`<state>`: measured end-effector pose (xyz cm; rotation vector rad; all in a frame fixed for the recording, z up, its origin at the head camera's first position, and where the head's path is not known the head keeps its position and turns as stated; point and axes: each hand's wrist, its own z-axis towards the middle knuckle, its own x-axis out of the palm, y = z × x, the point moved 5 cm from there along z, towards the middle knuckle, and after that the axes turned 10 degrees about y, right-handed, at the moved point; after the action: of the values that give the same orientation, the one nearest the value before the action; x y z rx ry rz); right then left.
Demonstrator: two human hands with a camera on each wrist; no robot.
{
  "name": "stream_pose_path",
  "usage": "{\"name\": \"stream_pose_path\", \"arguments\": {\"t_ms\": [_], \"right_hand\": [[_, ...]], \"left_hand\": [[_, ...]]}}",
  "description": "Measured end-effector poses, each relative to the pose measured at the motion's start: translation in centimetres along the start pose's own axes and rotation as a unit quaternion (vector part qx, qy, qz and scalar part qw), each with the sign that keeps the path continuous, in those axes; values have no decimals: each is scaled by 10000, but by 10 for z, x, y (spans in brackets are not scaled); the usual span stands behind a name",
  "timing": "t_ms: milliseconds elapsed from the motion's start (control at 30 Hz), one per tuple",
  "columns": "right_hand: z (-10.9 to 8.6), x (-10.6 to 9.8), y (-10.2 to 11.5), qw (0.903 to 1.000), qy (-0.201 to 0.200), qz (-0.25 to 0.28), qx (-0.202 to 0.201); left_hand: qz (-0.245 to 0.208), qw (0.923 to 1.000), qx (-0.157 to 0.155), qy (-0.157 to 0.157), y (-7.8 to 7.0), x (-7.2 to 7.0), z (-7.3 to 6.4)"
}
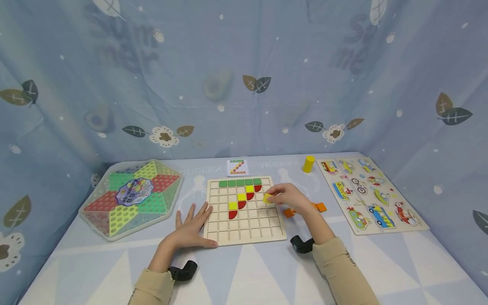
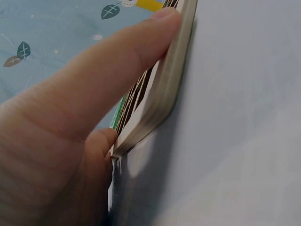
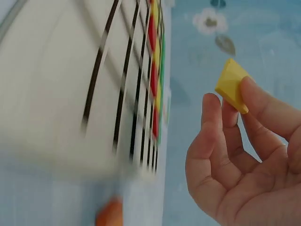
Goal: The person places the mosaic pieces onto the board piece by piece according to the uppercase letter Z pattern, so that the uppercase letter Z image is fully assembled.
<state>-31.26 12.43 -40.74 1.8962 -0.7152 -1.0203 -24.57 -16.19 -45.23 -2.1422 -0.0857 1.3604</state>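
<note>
A wooden grid board [image 1: 244,234] lies on the table. Along its top row run several green square tiles [image 1: 240,183], and below them yellow squares [image 1: 242,197] and red quarter-round tiles [image 1: 233,214] step down diagonally to the left. My left hand [image 1: 192,231] rests with fingers spread at the board's left side, its thumb [image 2: 141,44] lying on the near edge. Between thumb and fingertips, my right hand [image 1: 287,197] pinches a yellow tile [image 3: 231,84], held above the board's right part. The tile's exact outline is partly covered by the fingers.
A small pattern card [image 1: 237,167] lies behind the board. Orange tiles [image 1: 322,207] are scattered by the right forearm. A yellow cylinder [image 1: 309,164] stands at the back right, near a picture puzzle board [image 1: 358,228]. At left sits a hexagonal star-patterned game box [image 1: 160,218].
</note>
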Motion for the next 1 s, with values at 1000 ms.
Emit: {"name": "stream_pose_path", "arguments": {"t_ms": [1000], "right_hand": [[59,117,53,9494,165,-3105,-435]], "left_hand": [[-21,10000,-1,6,0,0,-2]]}}
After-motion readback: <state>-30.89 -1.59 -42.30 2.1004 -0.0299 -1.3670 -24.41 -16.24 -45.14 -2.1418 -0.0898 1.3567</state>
